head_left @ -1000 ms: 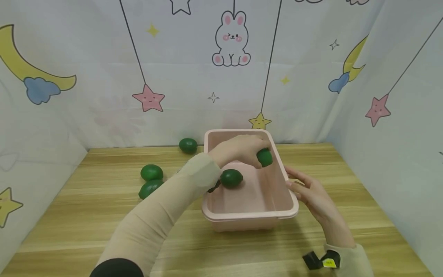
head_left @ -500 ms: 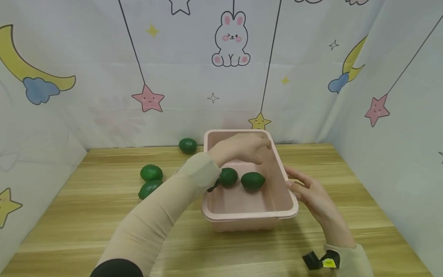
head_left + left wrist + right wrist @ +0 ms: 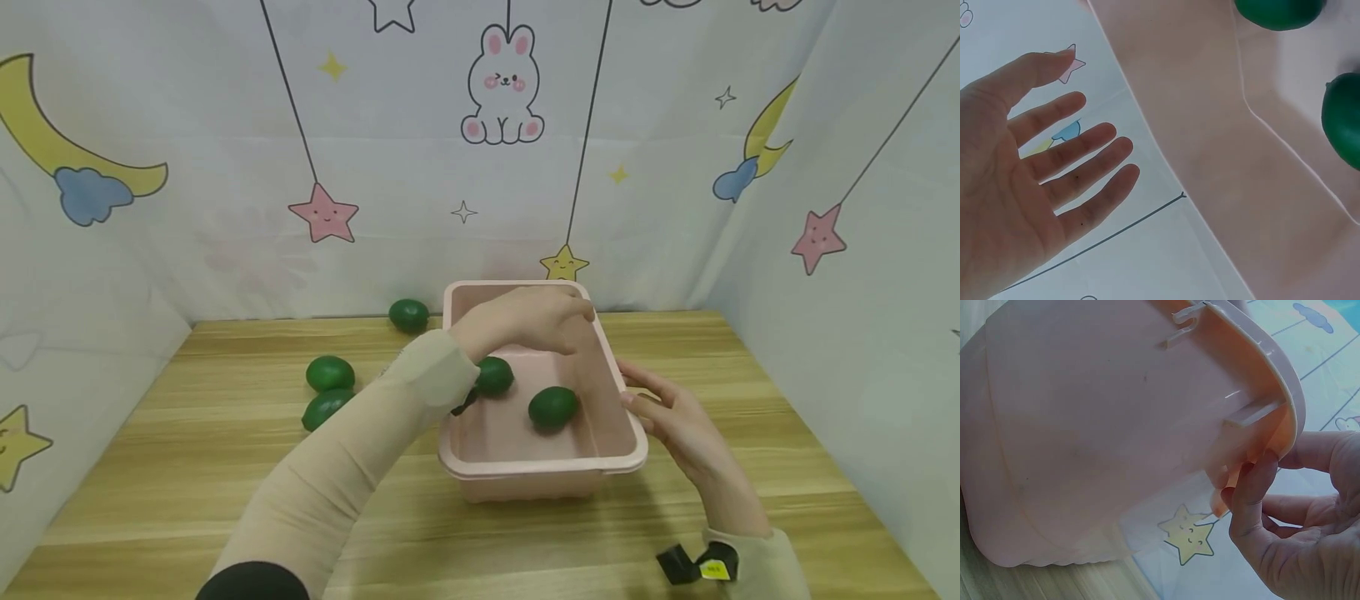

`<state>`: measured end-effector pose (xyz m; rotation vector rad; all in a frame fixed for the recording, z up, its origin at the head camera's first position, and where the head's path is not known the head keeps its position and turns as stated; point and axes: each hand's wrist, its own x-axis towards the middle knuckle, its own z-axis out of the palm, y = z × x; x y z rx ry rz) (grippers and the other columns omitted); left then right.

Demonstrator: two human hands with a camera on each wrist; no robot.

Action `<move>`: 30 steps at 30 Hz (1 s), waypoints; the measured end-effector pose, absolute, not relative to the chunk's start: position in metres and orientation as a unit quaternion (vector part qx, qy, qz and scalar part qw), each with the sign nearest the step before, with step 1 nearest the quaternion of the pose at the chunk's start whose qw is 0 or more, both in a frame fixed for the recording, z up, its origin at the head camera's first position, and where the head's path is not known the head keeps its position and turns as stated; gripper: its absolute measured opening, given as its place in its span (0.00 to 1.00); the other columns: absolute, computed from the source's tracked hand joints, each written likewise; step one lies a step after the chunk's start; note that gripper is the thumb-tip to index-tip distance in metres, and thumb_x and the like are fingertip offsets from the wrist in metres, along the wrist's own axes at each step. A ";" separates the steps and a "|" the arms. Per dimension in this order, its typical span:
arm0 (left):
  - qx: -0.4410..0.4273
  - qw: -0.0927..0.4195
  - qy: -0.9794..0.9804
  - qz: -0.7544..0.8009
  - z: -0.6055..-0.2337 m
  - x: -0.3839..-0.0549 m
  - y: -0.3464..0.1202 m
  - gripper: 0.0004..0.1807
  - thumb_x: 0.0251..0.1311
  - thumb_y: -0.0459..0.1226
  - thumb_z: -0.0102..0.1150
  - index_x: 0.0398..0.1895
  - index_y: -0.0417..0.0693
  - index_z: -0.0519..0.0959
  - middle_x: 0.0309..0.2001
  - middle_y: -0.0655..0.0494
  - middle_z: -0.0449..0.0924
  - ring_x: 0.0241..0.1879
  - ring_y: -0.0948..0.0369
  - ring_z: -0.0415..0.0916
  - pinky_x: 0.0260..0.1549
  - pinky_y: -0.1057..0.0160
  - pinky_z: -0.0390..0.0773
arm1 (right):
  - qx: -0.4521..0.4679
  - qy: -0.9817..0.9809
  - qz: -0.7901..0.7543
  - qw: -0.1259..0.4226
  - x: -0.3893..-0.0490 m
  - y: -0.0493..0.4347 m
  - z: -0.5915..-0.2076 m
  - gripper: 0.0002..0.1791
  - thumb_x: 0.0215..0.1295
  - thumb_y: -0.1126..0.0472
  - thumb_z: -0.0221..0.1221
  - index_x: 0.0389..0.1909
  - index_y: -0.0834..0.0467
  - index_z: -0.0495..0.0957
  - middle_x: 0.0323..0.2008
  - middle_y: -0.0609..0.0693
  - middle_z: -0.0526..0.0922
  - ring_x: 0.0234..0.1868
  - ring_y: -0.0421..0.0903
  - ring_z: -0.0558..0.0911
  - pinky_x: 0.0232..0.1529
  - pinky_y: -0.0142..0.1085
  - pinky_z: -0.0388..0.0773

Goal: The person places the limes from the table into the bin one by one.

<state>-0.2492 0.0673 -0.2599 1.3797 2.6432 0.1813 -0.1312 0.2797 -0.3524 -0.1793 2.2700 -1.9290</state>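
Observation:
A pink plastic basin [image 3: 540,469] stands on the table with two green limes on its floor. One lime [image 3: 553,408] lies toward the right; the other lime [image 3: 495,377] is partly hidden by the left sleeve. My left hand [image 3: 534,321] hovers above the far part of the basin. In the left wrist view its fingers [image 3: 1100,140] are spread and hold nothing, and both limes are apart from it. At the basin's right side my right hand [image 3: 678,425] pinches the rim between thumb and fingers, as the right wrist view also shows of the hand [image 3: 1304,515].
Left of the basin two limes lie together, an upper lime [image 3: 330,374] and a lower lime [image 3: 326,409] partly behind the sleeve. Another lime [image 3: 409,316] sits by the back curtain [image 3: 405,150]. The wooden table [image 3: 187,467] is bounded by printed cloth on three sides.
My left hand has let go of a lime, which dropped to the basin floor and rolled toward the near side. The other lime shifted slightly left and back. My right hand stayed at the rim.

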 end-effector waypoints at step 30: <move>0.439 0.087 0.888 0.102 -0.250 -0.233 0.034 0.22 0.66 0.46 0.52 0.62 0.57 0.71 0.62 0.61 0.74 0.59 0.63 0.72 0.60 0.62 0.72 | -0.059 0.751 -0.653 0.073 -0.130 0.278 -0.351 0.33 0.71 0.60 0.53 0.71 0.68 0.55 0.53 0.43 0.72 0.47 0.33 0.81 0.46 0.29 0.80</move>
